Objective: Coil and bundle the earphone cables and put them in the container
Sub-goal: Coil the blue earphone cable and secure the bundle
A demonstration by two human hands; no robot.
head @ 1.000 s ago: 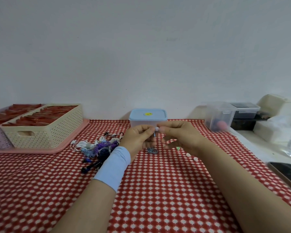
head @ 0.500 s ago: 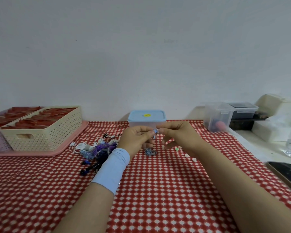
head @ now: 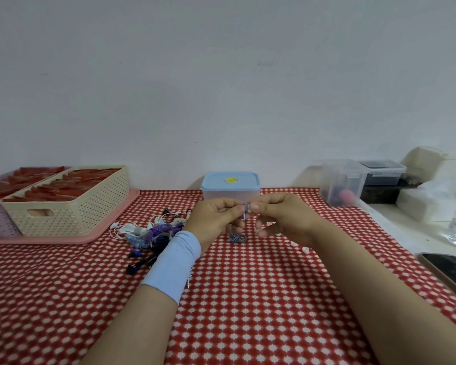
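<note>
A home work corner, by the look: a table under a red-and-white patterned cloth against a bare white wall, with cream perforated plastic baskets left of the hands and clear plastic storage boxes to their right.

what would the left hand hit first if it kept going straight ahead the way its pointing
Probably the lidded container: the left hand points away from the person, and the container sits just behind it. Depth is unclear; the right hand is close beside it.

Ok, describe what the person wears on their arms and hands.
The left forearm carries a plain light blue cloth wristband just below the left hand. The right hand and its forearm are bare: no sleeve, glove, watch or ring shows.
</note>
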